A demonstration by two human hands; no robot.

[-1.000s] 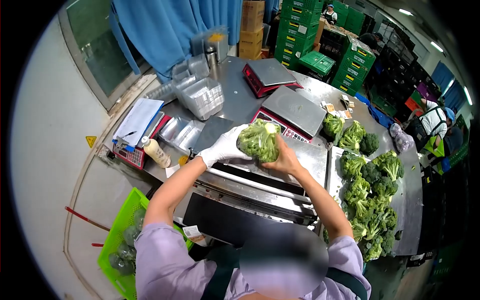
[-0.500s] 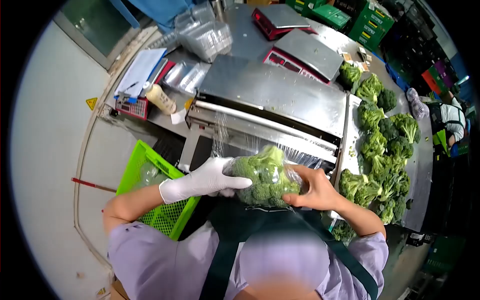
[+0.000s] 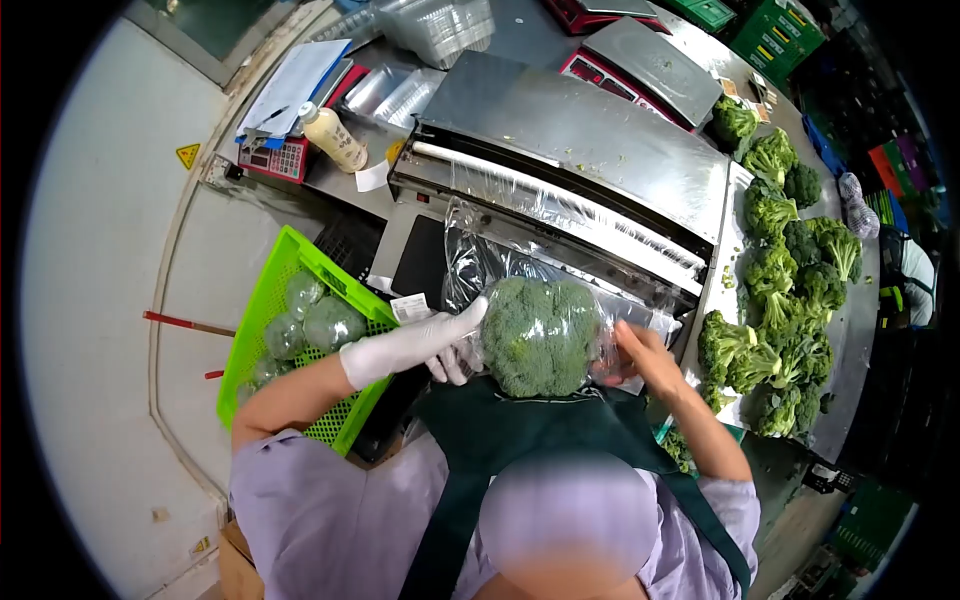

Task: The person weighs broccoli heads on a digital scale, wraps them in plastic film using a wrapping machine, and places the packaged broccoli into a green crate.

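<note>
A head of broccoli [image 3: 538, 340] under clear plastic film sits between my two hands, its floret side up. My left hand [image 3: 435, 348], in a white glove, holds its left side, thumb along the edge and fingers curled beneath. On the other side, my bare right hand [image 3: 645, 358] has its fingers closed on the plastic film [image 3: 606, 340] gathered at the broccoli's edge. Just beyond is the wrapping machine [image 3: 580, 130], with a film roll [image 3: 560, 205] along its front. Loose clear film lies over its front part.
Unwrapped broccoli [image 3: 775, 270] lies in a pile at right. The green crate [image 3: 290, 245] at left holds several wrapped heads [image 3: 333, 323]. A bottle [image 3: 333, 137], a clipboard [image 3: 290, 90], plastic trays [image 3: 440, 30] and scales [image 3: 655, 70] stand farther back.
The broccoli has turned from stem-side up to floret-side up, and my hands have moved apart to its sides. The view has shifted, showing more of the crate's wrapped heads.
</note>
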